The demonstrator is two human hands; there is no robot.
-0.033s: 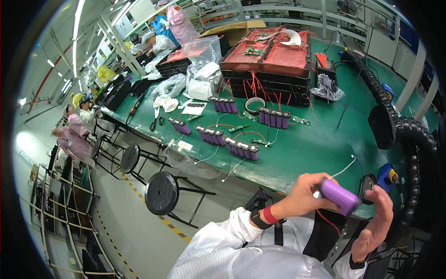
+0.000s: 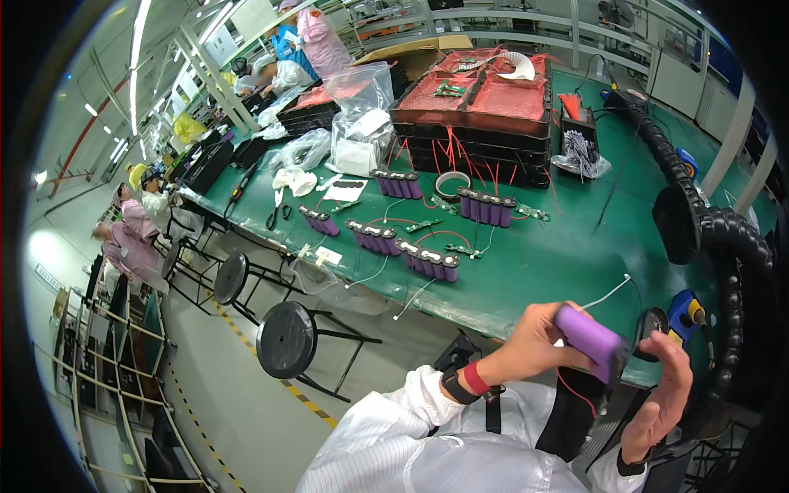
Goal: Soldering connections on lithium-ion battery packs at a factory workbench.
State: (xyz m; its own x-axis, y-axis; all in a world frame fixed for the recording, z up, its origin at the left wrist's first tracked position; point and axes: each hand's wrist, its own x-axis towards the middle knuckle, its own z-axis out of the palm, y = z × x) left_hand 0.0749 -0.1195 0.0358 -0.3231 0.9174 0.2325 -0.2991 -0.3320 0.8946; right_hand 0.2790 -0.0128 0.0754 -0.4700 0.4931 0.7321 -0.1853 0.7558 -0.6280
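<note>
My left hand [image 2: 536,343] is closed around a purple battery pack [image 2: 590,335], held in the air off the table's near edge. A red wire [image 2: 578,393] hangs below the pack, and a blurred dark part at the pack's lower end cannot be made out. Beside that end, my right hand [image 2: 664,396] is raised with its fingers stretched out and nothing in it. Several similar purple packs stand on the green table [image 2: 542,263], among them one pack [image 2: 486,207] with a small green circuit board [image 2: 532,213] wired to it.
Black trays with red lining [image 2: 472,103] are stacked at the back. A roll of tape [image 2: 452,186], scissors [image 2: 278,212] and a plastic bag [image 2: 359,123] lie on the table. A black flexible duct [image 2: 670,164] runs along the right; a round stool [image 2: 286,342] stands at the left.
The purple pack has shifted slightly left and upward in my left hand and is tilted more steeply. My right hand has hardly moved.
</note>
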